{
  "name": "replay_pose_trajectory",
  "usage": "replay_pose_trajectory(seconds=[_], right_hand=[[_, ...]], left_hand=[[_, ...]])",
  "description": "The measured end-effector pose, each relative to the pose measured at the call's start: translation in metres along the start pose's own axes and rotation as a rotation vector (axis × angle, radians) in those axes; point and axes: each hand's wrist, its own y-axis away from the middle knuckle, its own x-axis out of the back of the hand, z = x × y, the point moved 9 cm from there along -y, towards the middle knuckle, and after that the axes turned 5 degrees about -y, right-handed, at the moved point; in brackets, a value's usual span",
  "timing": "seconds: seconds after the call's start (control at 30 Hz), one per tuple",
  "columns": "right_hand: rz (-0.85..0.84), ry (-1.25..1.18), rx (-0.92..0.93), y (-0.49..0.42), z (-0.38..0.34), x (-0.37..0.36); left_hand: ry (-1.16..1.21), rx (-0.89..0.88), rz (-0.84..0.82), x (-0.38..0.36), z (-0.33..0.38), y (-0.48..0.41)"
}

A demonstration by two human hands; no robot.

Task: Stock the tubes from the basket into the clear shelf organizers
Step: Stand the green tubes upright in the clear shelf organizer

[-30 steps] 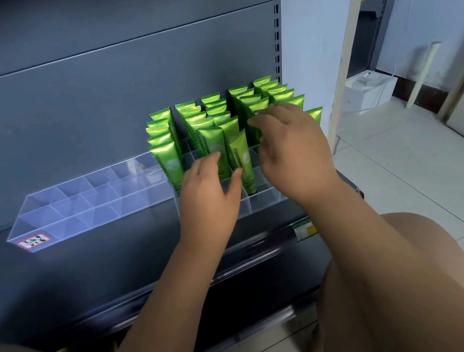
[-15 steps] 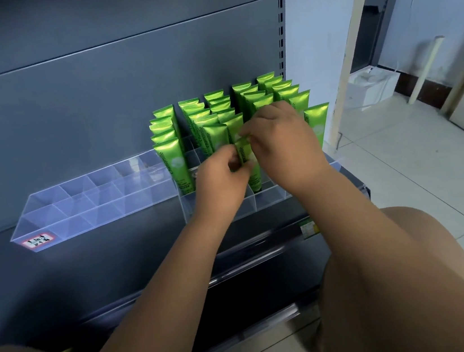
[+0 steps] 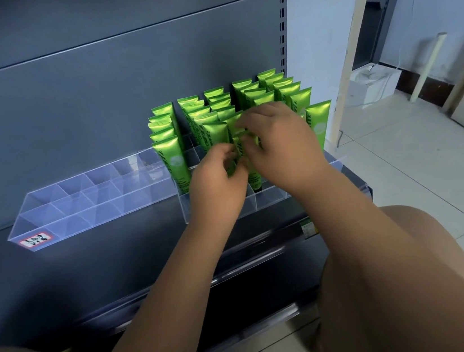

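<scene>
Over front rows of filled organizer [image 3: 270, 197] on shelf [image 3: 103, 260]: left hand [image 3: 217, 183] and right hand [image 3: 283, 145] both pinch one green tube [image 3: 254, 176], fingers curled round it. Tube upright, cap end down inside organizer, near its front. Behind: other green tubes [image 3: 287, 91] upright in rows, same organizer. Just left of it: second clear organizer [image 3: 89, 200], red-edged label [image 3: 35, 239] on front wall.

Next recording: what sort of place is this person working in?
Probably a retail shop: a dark grey metal display shelf with a slotted upright, clear plastic compartment organizers holding rows of shiny green tubes, and a paper label on the shelf edge.
</scene>
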Motion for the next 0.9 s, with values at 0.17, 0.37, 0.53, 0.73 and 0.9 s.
replay_pose_trajectory(seconds=[0.17, 0.37, 0.53, 0.73, 0.9], right_hand=[[-0.041, 0.014, 0.021, 0.014, -0.023, -0.001], [-0.088, -0.019, 0.018, 0.038, -0.076, -0.011], [-0.237, -0.133, 0.021, 0.053, -0.135, -0.038], [-0.368, -0.296, 0.207, 0.073, -0.270, -0.068], [-0.435, -0.472, 0.436, 0.111, -0.405, -0.091]], left_hand=[[-0.495, -0.105, 0.116, 0.045, 0.017, 0.033], [-0.771, 0.030, 0.124, 0.107, -0.012, 0.067], [-0.895, 0.138, 0.261, 0.193, -0.029, 0.114], [-1.055, 0.349, 0.411, 0.296, -0.049, 0.193], [-1.128, 0.550, 0.531, 0.383, -0.074, 0.282]])
